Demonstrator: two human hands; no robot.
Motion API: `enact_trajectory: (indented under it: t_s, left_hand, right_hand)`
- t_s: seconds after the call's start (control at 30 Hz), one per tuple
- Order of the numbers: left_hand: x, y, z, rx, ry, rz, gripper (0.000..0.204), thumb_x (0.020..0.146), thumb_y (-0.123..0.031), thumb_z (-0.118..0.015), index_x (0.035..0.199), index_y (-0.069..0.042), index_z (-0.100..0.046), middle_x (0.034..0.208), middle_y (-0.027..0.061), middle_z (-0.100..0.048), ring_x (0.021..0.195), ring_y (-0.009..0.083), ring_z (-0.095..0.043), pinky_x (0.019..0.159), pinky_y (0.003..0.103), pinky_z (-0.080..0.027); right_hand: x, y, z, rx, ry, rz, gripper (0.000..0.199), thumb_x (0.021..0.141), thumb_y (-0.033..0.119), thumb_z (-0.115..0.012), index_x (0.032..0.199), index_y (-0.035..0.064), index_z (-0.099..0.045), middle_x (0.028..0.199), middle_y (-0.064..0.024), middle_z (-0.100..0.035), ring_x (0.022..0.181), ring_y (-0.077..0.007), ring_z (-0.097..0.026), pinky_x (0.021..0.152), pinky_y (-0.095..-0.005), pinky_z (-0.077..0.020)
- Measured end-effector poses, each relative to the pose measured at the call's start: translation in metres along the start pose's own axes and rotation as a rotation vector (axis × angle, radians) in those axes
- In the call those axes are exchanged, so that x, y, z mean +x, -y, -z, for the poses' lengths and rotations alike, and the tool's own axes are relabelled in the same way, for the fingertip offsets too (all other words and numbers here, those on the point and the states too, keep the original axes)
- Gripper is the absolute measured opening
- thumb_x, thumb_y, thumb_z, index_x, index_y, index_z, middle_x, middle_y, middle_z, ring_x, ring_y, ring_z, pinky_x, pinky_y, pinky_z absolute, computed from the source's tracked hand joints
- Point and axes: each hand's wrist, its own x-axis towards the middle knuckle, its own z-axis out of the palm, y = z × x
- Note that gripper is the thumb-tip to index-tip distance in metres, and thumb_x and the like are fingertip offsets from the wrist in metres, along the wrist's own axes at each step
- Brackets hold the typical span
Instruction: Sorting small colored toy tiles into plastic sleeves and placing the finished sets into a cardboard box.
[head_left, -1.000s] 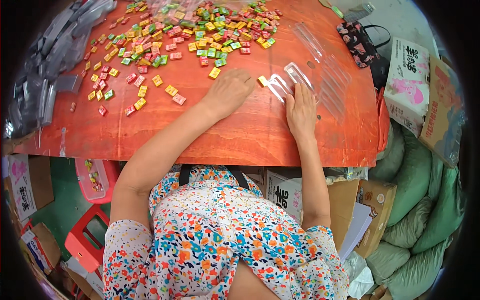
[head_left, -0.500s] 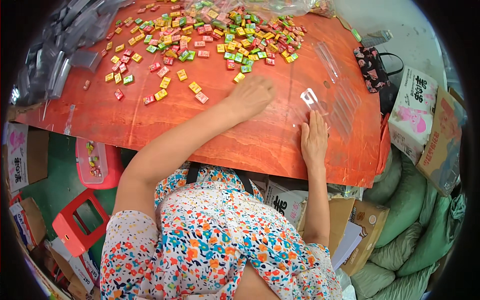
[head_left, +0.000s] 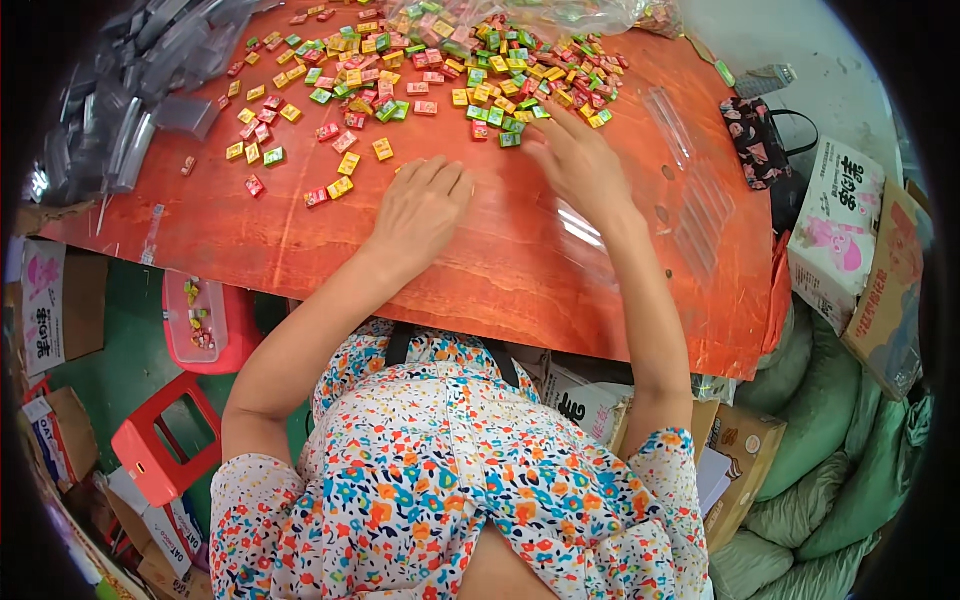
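Note:
My left hand (head_left: 420, 215) rests palm down on the red tabletop, fingers curled, tips over the spot by a yellow edge of a small box. What lies under its fingers is hidden. Slightly blurred, my right hand (head_left: 585, 170) reaches forward with thumb and fingers apart, fingertips at the near edge of a heap of small boxes (head_left: 500, 90) in red, yellow and green. Beneath its wrist lies a clear plastic tray (head_left: 580, 228) catching the light. Several loose boxes, such as a yellow box (head_left: 383, 149) and a red box (head_left: 255, 186), lie left of the heap.
More clear plastic trays (head_left: 705, 215) lie at the right of the red table (head_left: 480, 290). Stacked plastic cases (head_left: 120, 140) fill the far left. A dark floral bag (head_left: 755, 140) and cartons (head_left: 838, 225) stand at right; a red stool (head_left: 170, 440) is at lower left.
My left hand has drawn back leftward onto the loose yellow and pink boxes. My right hand has left the clear tray's edge and moved forward and left to the heap. The view has shifted slightly.

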Motion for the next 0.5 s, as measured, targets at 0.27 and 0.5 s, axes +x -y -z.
enact_trajectory:
  t_s: [0.27, 0.5]
  left_hand:
    - [-0.02, -0.001, 0.049, -0.218, 0.004, 0.206, 0.023, 0.084, -0.014, -0.068, 0.104, -0.003, -0.063, 0.094, 0.01, -0.062, 0.092, 0.0277, -0.061, 0.083, 0.04, -0.049]
    - [-0.037, -0.012, 0.052, -0.265, 0.114, 0.38, 0.025, 0.081, -0.023, -0.073, 0.096, -0.006, -0.062, 0.083, 0.0088, -0.058, 0.081, 0.0268, -0.062, 0.067, 0.039, -0.052]
  right_hand:
    - [0.029, 0.023, -0.041, -0.127, -0.026, 0.279, 0.027, 0.084, 0.016, -0.069, 0.109, 0.0076, -0.066, 0.109, -0.011, -0.065, 0.097, -0.0318, -0.061, 0.086, -0.0417, -0.0499]
    - [-0.017, 0.042, -0.029, 0.15, 0.004, 0.265, 0.021, 0.082, 0.007, -0.067, 0.102, 0.005, -0.063, 0.102, -0.0129, -0.064, 0.093, -0.0331, -0.062, 0.081, -0.0419, -0.0509]
